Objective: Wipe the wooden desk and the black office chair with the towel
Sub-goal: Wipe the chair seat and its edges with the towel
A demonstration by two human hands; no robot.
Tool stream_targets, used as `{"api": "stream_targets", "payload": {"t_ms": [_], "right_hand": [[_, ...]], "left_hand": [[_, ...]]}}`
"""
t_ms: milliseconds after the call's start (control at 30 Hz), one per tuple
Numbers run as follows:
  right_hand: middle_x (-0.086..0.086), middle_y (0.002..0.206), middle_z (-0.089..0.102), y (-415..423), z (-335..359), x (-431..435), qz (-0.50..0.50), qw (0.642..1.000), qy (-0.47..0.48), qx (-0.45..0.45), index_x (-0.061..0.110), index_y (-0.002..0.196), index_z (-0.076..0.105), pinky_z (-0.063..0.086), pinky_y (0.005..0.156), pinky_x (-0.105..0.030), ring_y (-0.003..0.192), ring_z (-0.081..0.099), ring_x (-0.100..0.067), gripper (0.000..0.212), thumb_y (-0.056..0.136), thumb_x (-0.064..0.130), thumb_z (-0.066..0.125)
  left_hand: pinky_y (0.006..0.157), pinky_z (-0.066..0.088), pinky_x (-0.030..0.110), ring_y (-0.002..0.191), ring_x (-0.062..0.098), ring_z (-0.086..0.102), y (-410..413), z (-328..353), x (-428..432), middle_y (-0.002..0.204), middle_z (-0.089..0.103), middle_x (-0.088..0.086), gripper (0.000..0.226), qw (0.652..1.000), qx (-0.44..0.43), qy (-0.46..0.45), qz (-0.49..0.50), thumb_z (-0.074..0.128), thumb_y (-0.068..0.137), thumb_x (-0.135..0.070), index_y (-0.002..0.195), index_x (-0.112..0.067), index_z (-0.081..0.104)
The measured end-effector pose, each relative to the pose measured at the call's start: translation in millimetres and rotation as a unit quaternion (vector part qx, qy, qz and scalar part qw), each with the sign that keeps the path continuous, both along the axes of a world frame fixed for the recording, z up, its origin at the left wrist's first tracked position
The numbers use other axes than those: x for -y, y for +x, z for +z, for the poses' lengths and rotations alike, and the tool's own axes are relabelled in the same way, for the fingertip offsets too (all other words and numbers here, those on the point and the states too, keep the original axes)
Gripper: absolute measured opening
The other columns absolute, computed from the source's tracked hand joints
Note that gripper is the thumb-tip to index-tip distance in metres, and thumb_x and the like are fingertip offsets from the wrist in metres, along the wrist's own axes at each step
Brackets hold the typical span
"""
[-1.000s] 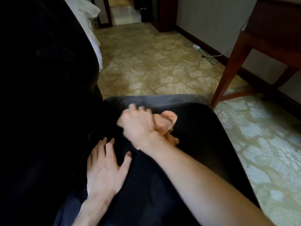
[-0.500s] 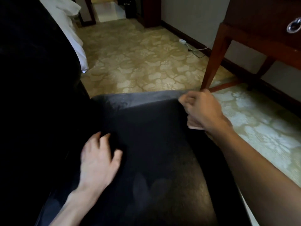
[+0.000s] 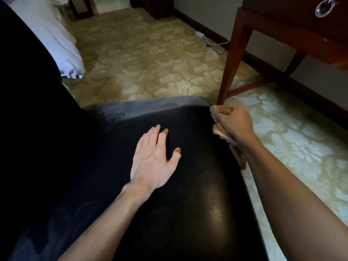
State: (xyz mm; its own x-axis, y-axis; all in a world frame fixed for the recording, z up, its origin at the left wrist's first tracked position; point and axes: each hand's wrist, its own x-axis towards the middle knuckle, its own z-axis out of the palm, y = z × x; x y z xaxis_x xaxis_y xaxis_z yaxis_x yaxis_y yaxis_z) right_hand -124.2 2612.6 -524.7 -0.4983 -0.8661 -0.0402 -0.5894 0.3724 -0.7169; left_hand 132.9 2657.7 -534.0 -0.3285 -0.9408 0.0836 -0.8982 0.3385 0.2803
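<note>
One towel (image 3: 238,156) gripped by right hand (image 3: 235,123), left hand (image 3: 153,157) flat on chair (image 3: 188,204)

Inventory, by count:
- 2 hands: left hand (image 3: 152,159) at centre, right hand (image 3: 235,123) right of centre
- 1 towel (image 3: 221,133), in the right hand
- 1 chair (image 3: 169,204), lower frame
- 1 desk (image 3: 282,21), upper right, with 2 legs (image 3: 233,59) showing and 1 ring pull (image 3: 323,6)
- 1 power strip (image 3: 200,34), top centre, with 1 cable (image 3: 216,45)
- 1 heap of white bedding (image 3: 47,34), upper left

Legible text: nil. I read no lettering, label, brand or number on chair seat (image 3: 188,185) at 6 o'clock, nor desk (image 3: 291,29) at 1 o'clock.
</note>
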Motion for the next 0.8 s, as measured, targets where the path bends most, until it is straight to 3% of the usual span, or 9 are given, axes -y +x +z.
{"api": "stream_targets", "payload": {"t_ms": [133, 233, 300, 367, 433, 500, 600, 700, 800], "right_hand": [[-0.006, 0.060, 0.071, -10, -13, -9, -0.052, 0.975, 0.033, 0.215, 0.015, 0.082, 0.075, 0.049, 0.048, -0.029, 0.051, 0.067, -0.022, 0.027, 0.098, 0.035, 0.066], [-0.009, 0.054, 0.067, -27, -29, 5, -0.055, 0.969, 0.039, 0.237, 0.012, 0.074, 0.073, 0.043, 0.040, -0.026, 0.040, 0.060, -0.021, 0.027, 0.097, 0.019, 0.060], [-0.011, 0.045, 0.052, -40, -45, 15, -0.054, 0.964, 0.087, 0.246, 0.008, 0.061, 0.058, 0.033, 0.037, -0.020, 0.031, 0.046, -0.018, 0.039, 0.099, 0.013, 0.052], [-0.010, 0.053, 0.039, -48, -67, 8, -0.014, 0.947, 0.152, 0.281, 0.007, 0.065, 0.048, 0.027, 0.037, -0.020, 0.029, 0.037, -0.013, 0.038, 0.103, 0.013, 0.050], [-0.009, 0.063, 0.041, -50, -77, 0, 0.013, 0.936, 0.197, 0.291, 0.009, 0.077, 0.054, 0.031, 0.040, -0.024, 0.039, 0.041, -0.014, 0.024, 0.101, 0.013, 0.055], [-0.009, 0.073, 0.053, -50, -70, 0, 0.042, 0.939, 0.231, 0.250, 0.011, 0.078, 0.057, 0.041, 0.053, -0.029, 0.057, 0.053, -0.019, 0.024, 0.101, 0.011, 0.053], [-0.015, 0.092, 0.067, -49, -38, 14, 0.039, 0.985, 0.167, -0.015, 0.013, 0.083, 0.069, 0.048, 0.076, -0.037, 0.092, 0.065, -0.038, 0.028, 0.101, 0.030, 0.056], [0.001, 0.107, 0.070, -20, 15, 21, 0.032, 0.995, 0.003, -0.093, 0.028, 0.113, 0.075, 0.049, 0.082, -0.037, 0.102, 0.066, -0.027, 0.037, 0.097, 0.052, 0.052], [0.000, 0.122, 0.063, 42, 57, 28, 0.156, 0.969, -0.054, -0.181, 0.041, 0.123, 0.070, 0.049, 0.088, -0.038, 0.107, 0.063, -0.024, 0.037, 0.097, 0.056, 0.048]], "left_hand": [[0.129, 0.008, 0.033, 0.157, 0.015, 0.015, 2, -3, -4, 0.169, 0.023, 0.002, 0.080, 1.000, 0.022, 0.003, -0.002, 0.023, 0.094, -0.067, 0.159, -0.021, 0.033], [0.128, 0.007, 0.031, 0.156, 0.012, 0.012, -6, 1, 0, 0.169, 0.022, -0.001, 0.083, 1.000, 0.010, -0.010, 0.010, 0.018, 0.092, -0.070, 0.159, -0.023, 0.030], [0.129, 0.007, 0.033, 0.156, 0.013, 0.013, -10, 0, 4, 0.168, 0.024, 0.000, 0.083, 1.000, 0.003, -0.016, 0.011, 0.018, 0.091, -0.069, 0.159, -0.022, 0.032], [0.129, 0.010, 0.036, 0.156, 0.016, 0.017, -10, 0, 3, 0.167, 0.027, 0.003, 0.081, 1.000, 0.019, 0.000, -0.002, 0.021, 0.093, -0.067, 0.157, -0.019, 0.035], [0.129, 0.011, 0.038, 0.155, 0.016, 0.018, -8, -1, 0, 0.166, 0.028, 0.004, 0.078, 1.000, 0.020, -0.006, 0.004, 0.024, 0.095, -0.065, 0.156, -0.018, 0.036], [0.129, 0.010, 0.038, 0.155, 0.016, 0.018, -7, -1, 2, 0.166, 0.028, 0.004, 0.076, 1.000, 0.018, -0.004, 0.003, 0.026, 0.096, -0.063, 0.156, -0.018, 0.036], [0.129, 0.011, 0.038, 0.156, 0.017, 0.019, -5, -4, 1, 0.166, 0.030, 0.005, 0.076, 1.000, 0.014, -0.009, -0.001, 0.026, 0.096, -0.063, 0.155, -0.017, 0.038], [0.129, 0.013, 0.038, 0.155, 0.016, 0.020, -6, -4, 1, 0.165, 0.032, 0.004, 0.074, 1.000, 0.004, -0.016, -0.007, 0.029, 0.097, -0.062, 0.155, -0.018, 0.040], [0.128, 0.017, 0.037, 0.153, 0.018, 0.027, -8, -7, 2, 0.159, 0.043, 0.004, 0.069, 0.999, -0.023, -0.033, -0.006, 0.039, 0.095, -0.057, 0.149, -0.016, 0.051]]}}
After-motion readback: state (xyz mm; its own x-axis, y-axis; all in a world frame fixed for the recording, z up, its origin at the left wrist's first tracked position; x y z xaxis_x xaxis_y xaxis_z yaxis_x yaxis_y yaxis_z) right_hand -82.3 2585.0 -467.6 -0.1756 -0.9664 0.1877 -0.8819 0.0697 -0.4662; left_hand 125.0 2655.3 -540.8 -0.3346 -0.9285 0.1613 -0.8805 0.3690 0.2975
